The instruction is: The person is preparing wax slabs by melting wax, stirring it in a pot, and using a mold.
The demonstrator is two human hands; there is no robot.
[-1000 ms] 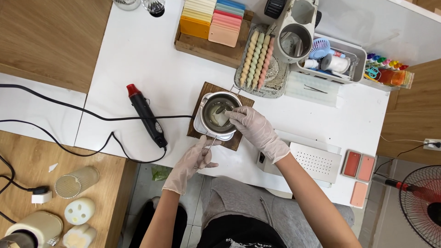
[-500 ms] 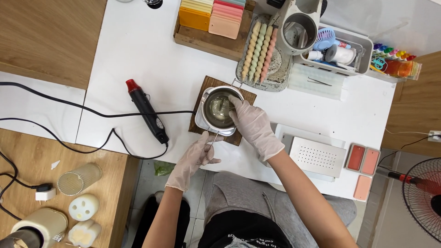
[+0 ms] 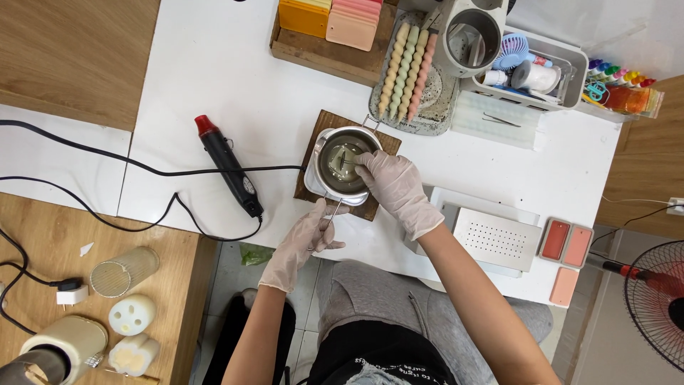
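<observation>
A small metal pitcher (image 3: 340, 165) holding pale greenish liquid stands on a square wooden board (image 3: 313, 153) on the white table (image 3: 214, 64). My left hand (image 3: 305, 239), in a pale glove, grips the pitcher's wire handle at the table's near edge. My gloved right hand (image 3: 395, 187) reaches over the pitcher's right rim and pinches a thin stirring stick (image 3: 347, 163) dipped into the liquid.
A black heat gun (image 3: 229, 165) with a red nozzle lies left of the board, its cord trailing left. Behind are twisted candles (image 3: 406, 71) on a speckled tray, coloured wax slabs (image 3: 331, 18), another metal pot (image 3: 472, 37) and a white perforated scale (image 3: 495, 239) to the right.
The camera view has shifted slightly. My right hand has moved a little over the pitcher with the stick; my left hand stays on the handle.
</observation>
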